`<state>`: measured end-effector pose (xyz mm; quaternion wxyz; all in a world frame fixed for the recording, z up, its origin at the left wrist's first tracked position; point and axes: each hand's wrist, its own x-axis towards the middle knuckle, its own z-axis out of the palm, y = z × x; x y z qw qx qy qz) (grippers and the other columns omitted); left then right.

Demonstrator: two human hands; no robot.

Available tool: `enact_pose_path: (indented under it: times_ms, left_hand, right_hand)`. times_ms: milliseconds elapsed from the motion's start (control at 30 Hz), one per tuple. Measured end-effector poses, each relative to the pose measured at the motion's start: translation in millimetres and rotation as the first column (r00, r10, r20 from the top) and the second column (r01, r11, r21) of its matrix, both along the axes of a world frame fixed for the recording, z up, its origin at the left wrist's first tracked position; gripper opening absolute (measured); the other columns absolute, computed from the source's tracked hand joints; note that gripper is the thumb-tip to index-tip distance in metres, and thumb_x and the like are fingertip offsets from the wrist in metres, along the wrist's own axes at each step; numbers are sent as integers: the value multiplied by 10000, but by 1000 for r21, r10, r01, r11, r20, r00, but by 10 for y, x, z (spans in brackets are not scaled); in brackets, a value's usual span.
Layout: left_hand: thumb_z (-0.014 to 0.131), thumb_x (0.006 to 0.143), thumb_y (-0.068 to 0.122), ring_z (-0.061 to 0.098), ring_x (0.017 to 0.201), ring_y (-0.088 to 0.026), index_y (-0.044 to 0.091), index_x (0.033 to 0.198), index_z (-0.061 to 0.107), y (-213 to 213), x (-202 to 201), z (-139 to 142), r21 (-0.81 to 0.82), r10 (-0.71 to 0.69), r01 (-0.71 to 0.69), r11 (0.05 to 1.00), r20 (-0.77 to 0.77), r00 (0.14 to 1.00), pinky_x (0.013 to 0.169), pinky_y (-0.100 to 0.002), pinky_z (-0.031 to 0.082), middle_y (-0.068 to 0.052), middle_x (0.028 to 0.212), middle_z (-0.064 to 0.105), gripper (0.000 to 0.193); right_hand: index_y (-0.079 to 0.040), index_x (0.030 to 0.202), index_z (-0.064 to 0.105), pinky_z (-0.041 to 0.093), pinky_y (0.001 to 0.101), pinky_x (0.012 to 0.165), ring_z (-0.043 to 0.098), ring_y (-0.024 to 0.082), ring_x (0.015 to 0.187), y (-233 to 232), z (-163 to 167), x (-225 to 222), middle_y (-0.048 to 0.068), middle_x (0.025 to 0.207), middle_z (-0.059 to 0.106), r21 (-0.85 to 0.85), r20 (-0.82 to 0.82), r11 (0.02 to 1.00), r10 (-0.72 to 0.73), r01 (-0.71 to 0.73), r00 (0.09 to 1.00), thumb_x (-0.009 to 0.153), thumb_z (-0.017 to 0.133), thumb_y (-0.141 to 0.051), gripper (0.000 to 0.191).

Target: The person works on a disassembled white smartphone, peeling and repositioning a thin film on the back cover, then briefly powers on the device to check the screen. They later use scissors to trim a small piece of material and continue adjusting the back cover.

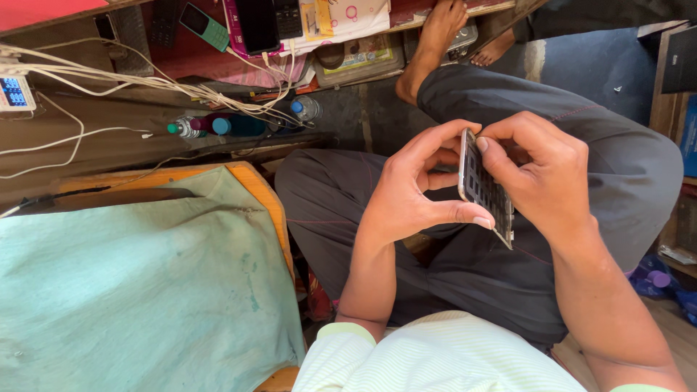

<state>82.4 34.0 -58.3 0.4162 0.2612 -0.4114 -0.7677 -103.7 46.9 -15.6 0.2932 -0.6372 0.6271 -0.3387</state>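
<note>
Both hands meet over the lap of a person sitting cross-legged in dark grey trousers (450, 254), and between them sits a slim mobile phone with a silver metal edge and a dark, grid-patterned face (485, 187), held on edge and tilted so its narrow side faces up. The left hand (406, 196) grasps the phone from the left, thumb pressed along its lower edge and fingers curled around its upper end. The right hand (544, 178) closes over the phone from the right, fingertips bent onto its top corner and its dark face; what the fingertips do there is too small to tell. The phone hangs above the trousers, touching nothing but the hands. To the left, well apart from the hands, a low wooden bench draped in pale green cloth (145, 283) fills the lower left corner. Beyond it, along the far edge of a brown shelf (94, 145), white cables (109, 76) tangle near small plastic bottles (218, 125). A teal keypad phone (205, 27) lies on the red surface further up.
</note>
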Motion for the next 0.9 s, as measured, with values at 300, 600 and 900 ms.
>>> enact_pose_path:
  times_ms: [300,600,900]
  left_hand:
    - [966,724,64,671,1198,-187,-11,1466,533,22,1,-13,-16,1,0,1000,40,999,1065,-404,570,-73,1247,618,863]
    - [946,740,53,677,1190,-210,-11,1507,525,0,37,-36,35,-6,5,999,16,1000,1106,-444,604,-109,1263,650,877]
    - [949,740,53,679,1193,-211,-11,1488,526,18,27,-17,32,-7,6,999,17,1000,1115,-443,601,-109,1257,654,861]
  right_hand:
    - [28,1068,718,530,235,607,680,105,726,-38,46,-58,69,936,696,134,-9,991,11,-9,1000,991,746,-18,94]
    - [28,1093,730,533,215,591,667,83,710,-48,11,-72,44,945,699,232,166,973,-26,-13,986,1002,706,-16,103]
    - [35,1086,724,520,212,593,663,78,715,-25,16,-67,51,945,705,243,166,970,-58,16,984,1004,709,-11,96]
